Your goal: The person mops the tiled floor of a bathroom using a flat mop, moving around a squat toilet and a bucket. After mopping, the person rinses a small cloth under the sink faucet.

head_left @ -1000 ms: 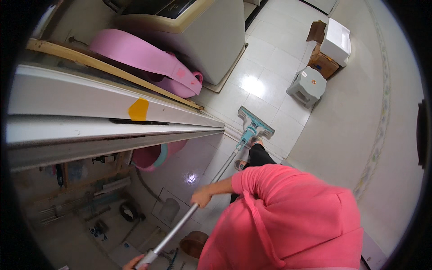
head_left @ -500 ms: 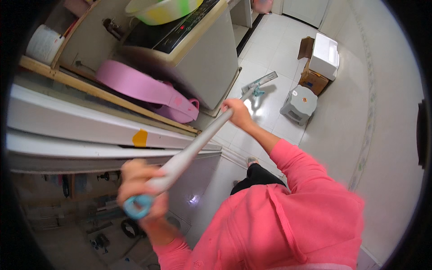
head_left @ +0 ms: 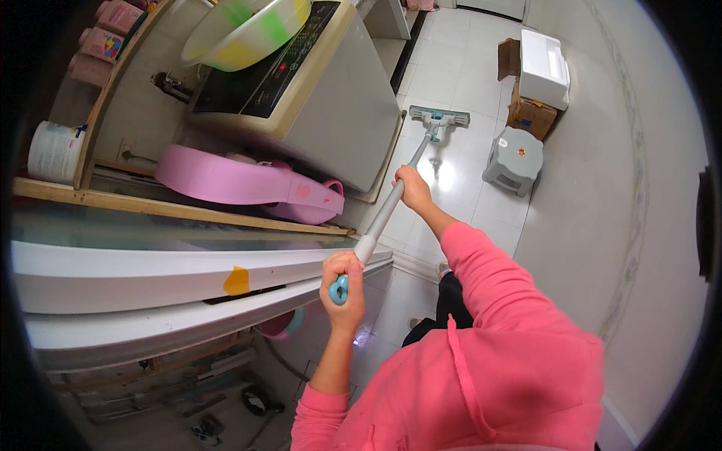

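Observation:
Both of my hands hold a long grey-and-white mop (head_left: 386,211) that slants away from me over the floor. My left hand (head_left: 343,286) is wrapped round the top of the handle, beside its blue hanging loop (head_left: 340,290). Farther down the pole, my right hand (head_left: 413,187) grips with its fingers closed. At the far end the wide, flat mop head (head_left: 442,116) lies on the white tiles, turned crosswise, with grey and teal parts. It sits between the washing machine (head_left: 301,124) and a grey plastic stool (head_left: 514,161).
On the washing machine rests a green, yellow and white basin (head_left: 244,37). A pink plastic tub-like piece (head_left: 241,177) leans at its near side. White sliding door frames (head_left: 135,278) run along my left. A white box (head_left: 544,68) sits on a cardboard box (head_left: 530,116) by the right wall.
My left hand has moved right and forward with the handle's end. My right hand has shifted slightly right. The mop head has swung to lie crosswise, a little farther away.

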A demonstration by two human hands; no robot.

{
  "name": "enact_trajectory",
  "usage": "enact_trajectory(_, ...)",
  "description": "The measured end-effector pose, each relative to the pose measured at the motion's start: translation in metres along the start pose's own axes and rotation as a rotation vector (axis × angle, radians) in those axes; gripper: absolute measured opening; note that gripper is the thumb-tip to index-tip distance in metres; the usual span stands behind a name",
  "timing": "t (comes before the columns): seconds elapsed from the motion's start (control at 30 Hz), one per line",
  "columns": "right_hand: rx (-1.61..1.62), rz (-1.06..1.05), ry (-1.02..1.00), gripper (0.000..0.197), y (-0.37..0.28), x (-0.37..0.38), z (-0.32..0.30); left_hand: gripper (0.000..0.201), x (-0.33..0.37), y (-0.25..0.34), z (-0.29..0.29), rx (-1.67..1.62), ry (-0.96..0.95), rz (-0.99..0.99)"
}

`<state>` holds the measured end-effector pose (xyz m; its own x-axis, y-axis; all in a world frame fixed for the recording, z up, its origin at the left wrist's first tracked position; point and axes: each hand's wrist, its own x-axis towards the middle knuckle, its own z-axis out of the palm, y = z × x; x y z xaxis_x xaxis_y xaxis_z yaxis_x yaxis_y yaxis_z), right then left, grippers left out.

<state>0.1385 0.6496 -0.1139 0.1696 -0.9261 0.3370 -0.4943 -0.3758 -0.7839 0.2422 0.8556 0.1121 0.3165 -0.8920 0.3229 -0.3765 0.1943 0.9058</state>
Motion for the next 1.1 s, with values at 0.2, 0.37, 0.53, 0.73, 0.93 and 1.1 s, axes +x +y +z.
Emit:
enact_trajectory(0.2,0.046,-0.057,0.068,0.016,-0.051,-0.074,0.008,0.006,-0.054,0.03,-0.055,0.085,-0.027,0.19)
enact_trajectory(0.37,0.055,-0.064,0.031,0.017,-0.129,-0.166,0.019,0.008,-0.113,0.075,-0.129,0.023,-0.01,0.368)
enact_trajectory(0.53,0.212,-0.094,0.025,0.017,-0.213,-0.243,0.027,0.022,-0.15,0.138,-0.177,-0.121,0.018,0.515)
enact_trajectory(0.73,0.309,-0.118,-0.126,0.015,-0.241,-0.246,0.005,0.033,-0.128,0.176,-0.185,-0.434,-0.164,0.514)
enact_trajectory(0.93,0.319,-0.143,-0.249,0.015,-0.214,-0.217,-0.052,0.031,-0.071,0.217,-0.132,-0.408,-0.624,0.489)
enact_trajectory(1.1,0.322,0.036,-0.377,0.015,-0.18,-0.214,-0.155,0.018,-0.05,0.27,-0.055,-0.385,-0.661,0.644)
